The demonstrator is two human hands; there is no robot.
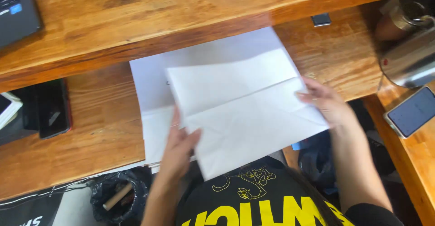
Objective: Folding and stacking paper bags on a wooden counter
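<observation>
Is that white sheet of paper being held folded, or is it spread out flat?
Spread out, though creased: the white sheet lies open between the left hand and right hand, with fold lines crossing it.

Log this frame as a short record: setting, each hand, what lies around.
setting: wooden desk with a raised shelf behind
left hand: fingers on the lower left edge of a creased white sheet
right hand: grips the sheet's right edge
under the sheet: stack of white paper
left side: black phone
right side: second phone, metal pot
below desk: black bag holding a roll
</observation>
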